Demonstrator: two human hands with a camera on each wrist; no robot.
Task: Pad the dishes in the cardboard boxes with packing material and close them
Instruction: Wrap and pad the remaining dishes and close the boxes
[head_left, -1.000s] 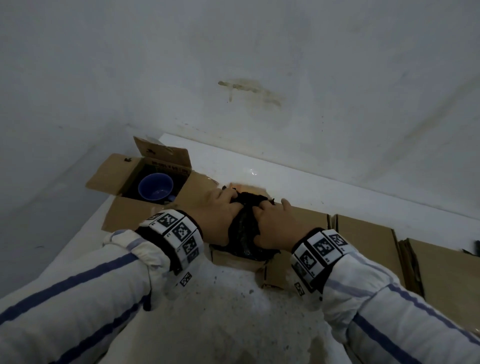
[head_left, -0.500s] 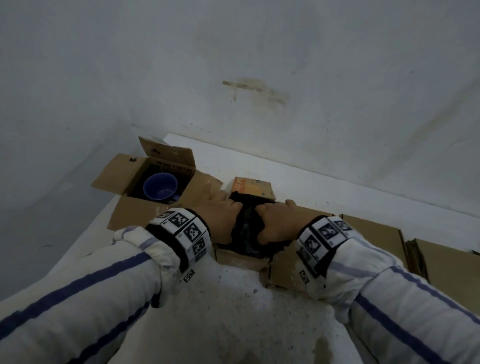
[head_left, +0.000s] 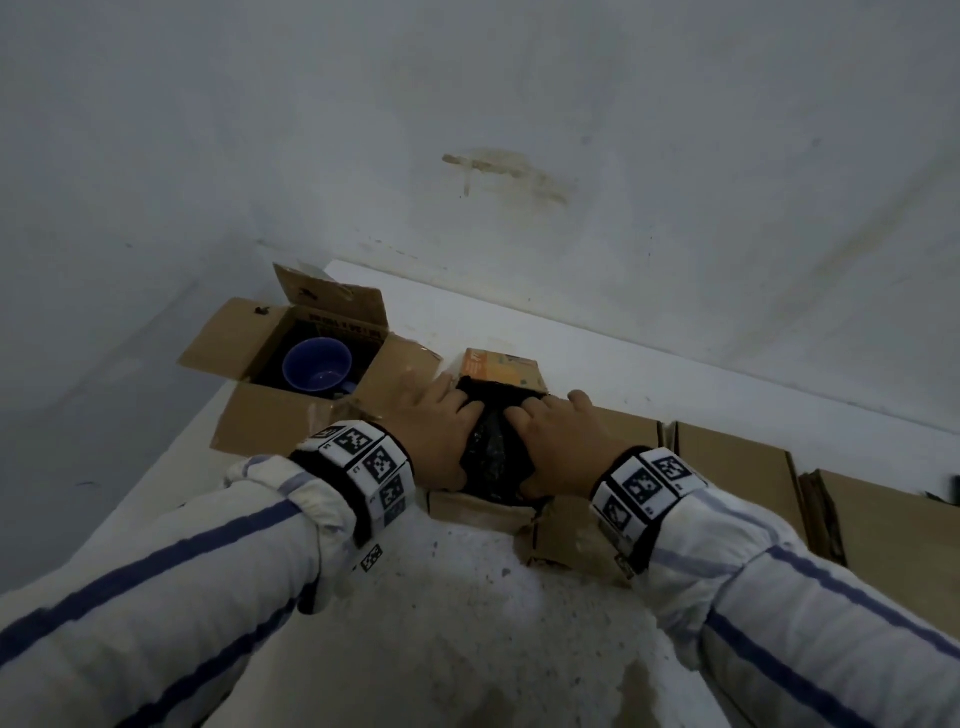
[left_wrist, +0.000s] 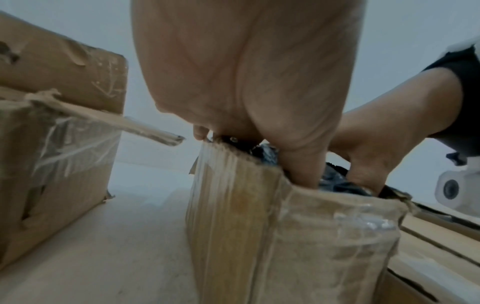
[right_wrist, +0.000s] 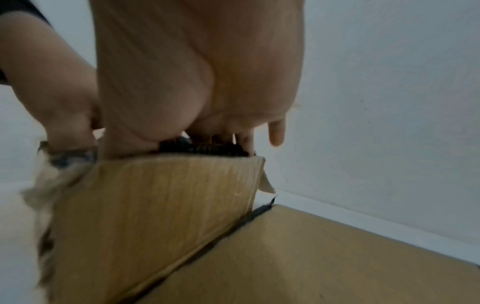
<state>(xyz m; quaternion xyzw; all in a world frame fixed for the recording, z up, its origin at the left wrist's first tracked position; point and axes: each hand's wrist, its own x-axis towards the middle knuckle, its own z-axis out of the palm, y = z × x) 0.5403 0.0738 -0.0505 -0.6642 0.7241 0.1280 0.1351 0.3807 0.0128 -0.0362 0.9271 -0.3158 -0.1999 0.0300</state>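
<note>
step: i push the black packing stuff down into the small box | my left hand and right hand: fingers flat, pressing it | next: fold flaps shut

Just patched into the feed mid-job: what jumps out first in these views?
Both hands, the left hand and the right hand, press down side by side on black packing material stuffed into the small open box at the centre. To its left, a larger open box shows a blue cup, uncovered on top, flaps spread. Closed boxes line the wall on the right.
</note>
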